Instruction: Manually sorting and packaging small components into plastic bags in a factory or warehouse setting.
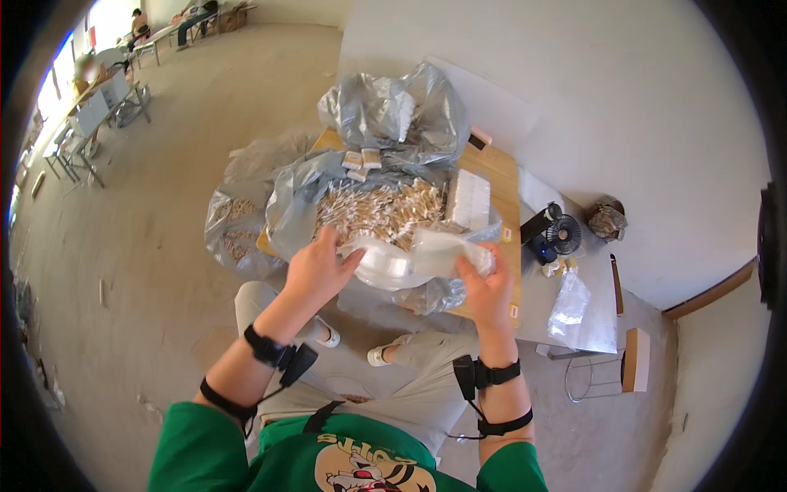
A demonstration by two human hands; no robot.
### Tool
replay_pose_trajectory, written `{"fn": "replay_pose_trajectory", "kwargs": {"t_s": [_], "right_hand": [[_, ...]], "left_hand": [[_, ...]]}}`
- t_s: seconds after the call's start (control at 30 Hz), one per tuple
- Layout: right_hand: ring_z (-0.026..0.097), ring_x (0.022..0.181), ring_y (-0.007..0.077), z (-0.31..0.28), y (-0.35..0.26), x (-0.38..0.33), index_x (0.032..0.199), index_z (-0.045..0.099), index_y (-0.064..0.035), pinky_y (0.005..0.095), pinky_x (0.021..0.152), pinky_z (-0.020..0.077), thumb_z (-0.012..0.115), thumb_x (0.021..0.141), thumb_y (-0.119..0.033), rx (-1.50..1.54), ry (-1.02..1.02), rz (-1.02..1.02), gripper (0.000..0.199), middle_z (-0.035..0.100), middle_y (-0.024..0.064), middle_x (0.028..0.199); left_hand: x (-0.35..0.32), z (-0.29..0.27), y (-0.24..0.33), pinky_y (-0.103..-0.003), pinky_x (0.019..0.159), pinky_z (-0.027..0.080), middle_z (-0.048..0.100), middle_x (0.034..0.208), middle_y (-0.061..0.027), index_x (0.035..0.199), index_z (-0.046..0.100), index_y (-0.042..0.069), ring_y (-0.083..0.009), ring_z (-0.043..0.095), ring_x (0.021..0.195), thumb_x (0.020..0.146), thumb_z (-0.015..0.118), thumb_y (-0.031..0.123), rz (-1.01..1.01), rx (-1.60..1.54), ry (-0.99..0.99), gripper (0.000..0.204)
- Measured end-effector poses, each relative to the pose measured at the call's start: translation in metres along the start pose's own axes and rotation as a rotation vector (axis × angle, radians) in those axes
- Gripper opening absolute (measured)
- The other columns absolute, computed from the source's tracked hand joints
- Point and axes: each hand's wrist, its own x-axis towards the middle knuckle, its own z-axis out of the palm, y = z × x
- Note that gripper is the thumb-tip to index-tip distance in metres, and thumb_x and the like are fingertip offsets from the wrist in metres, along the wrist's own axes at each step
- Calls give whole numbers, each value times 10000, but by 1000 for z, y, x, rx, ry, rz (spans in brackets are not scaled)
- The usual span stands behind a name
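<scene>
My left hand point(317, 268) and my right hand point(485, 287) both grip a clear plastic bag point(418, 256) stretched between them, just above the near edge of a small wooden table point(498, 174). Behind the bag lies a heap of small pale stick-like pieces point(381, 211) in an open grey plastic sack point(288, 201). A white rectangular block point(470, 199) lies at the heap's right side. Black straps with small devices sit on both my wrists.
A crumpled grey bag point(392, 111) and three small packets point(361, 161) sit at the table's far end. Another sack of pieces point(234, 230) lies on the floor at left. A small black fan point(561, 235) and clear bags rest on a sheet at right. People sit at desks far left.
</scene>
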Motion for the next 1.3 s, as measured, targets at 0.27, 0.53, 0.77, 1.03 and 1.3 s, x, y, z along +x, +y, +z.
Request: {"fn": "replay_pose_trajectory", "kwargs": {"t_s": [0.27,0.53,0.77,1.03,1.3], "right_hand": [[520,764,94,-3,4,-22,976,559,-14,254,688,441,666,826,-92,44,4,63,200,597,34,824],[528,730,90,-29,21,-45,967,564,-7,256,645,441,674,814,-80,126,112,171,203,597,31,809],[547,767,87,-48,45,-67,947,571,-5,235,678,452,686,793,-32,90,183,211,194,603,20,855],[540,775,70,-57,57,-90,993,558,-23,212,672,443,641,823,0,327,238,255,191,591,4,870],[543,801,75,-68,54,-101,1001,553,-6,218,711,445,626,828,9,320,243,318,189,596,15,909]], "left_hand": [[-25,30,-33,-353,531,561,640,837,-242,986,445,-77,-246,671,637,857,545,563,-567,-522,-568,661],[6,43,-8,-402,615,568,649,904,-259,958,473,-36,-333,675,705,876,400,650,-864,-1094,-662,694],[32,53,-25,-389,711,565,652,951,-241,996,524,-92,-336,675,806,925,422,422,-890,-1043,-785,528],[84,23,15,-363,683,564,656,930,-222,926,574,-58,-296,681,811,868,479,230,-507,-742,-844,309],[144,-3,73,-315,541,551,666,712,-137,754,606,-35,-192,688,640,790,492,155,-117,-42,-970,225]]}}
